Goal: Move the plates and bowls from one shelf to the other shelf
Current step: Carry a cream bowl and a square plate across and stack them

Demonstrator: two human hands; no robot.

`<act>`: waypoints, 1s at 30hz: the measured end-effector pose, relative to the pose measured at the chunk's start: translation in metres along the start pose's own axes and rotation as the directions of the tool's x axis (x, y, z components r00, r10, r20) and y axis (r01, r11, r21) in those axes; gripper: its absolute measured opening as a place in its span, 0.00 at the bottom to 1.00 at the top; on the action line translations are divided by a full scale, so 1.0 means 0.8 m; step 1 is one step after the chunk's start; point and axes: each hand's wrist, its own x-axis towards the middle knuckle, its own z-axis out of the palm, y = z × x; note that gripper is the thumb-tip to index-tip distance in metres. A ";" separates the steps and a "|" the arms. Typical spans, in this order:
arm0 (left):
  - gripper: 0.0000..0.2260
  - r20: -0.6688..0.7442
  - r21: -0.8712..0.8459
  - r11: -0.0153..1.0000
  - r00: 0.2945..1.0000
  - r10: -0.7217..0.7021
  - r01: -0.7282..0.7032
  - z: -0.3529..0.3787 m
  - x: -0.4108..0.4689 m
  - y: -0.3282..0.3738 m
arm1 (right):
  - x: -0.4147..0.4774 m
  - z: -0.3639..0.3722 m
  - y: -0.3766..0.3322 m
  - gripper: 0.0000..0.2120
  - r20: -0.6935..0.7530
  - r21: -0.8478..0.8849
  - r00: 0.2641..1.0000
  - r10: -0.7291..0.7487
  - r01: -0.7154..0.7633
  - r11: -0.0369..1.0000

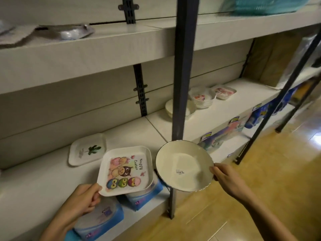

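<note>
left hand (83, 200) pinching square plate (125, 169); right hand (227, 181) gripping bowl (184, 165)

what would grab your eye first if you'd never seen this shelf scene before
The square owl plate in the left hand, low centre. Beside it, the right hand holds a round cream plate by its rim. Farther right, stacked bowls sit on the shelf.

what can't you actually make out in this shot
Head view, the only one:
- Round stack of dishes: partly hidden by the dark post.
- Price sticker on the round plate: print too small to read.
- Teal basket: blurred and cut by the top edge.
- Grey bag on the upper shelf: blurred, contents unclear.
- Blue packs: covered by the owl plate.
</note>
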 end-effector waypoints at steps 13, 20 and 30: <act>0.18 0.078 0.012 0.999 0.996 0.043 -0.044 0.228 -0.045 0.057 | 0.023 -0.191 0.140 0.16 -0.075 -0.008 0.997 0.032 -0.033 0.999; 0.17 0.089 0.043 0.998 0.995 0.037 -0.041 0.290 -0.018 0.095 | 0.066 -0.244 0.174 0.15 -0.104 -0.014 0.994 0.026 -0.027 1.000; 0.17 -0.031 -0.060 0.998 0.999 0.021 -0.023 0.359 0.031 0.150 | 0.202 -0.294 0.192 0.18 -0.051 0.024 0.998 -0.045 0.046 0.999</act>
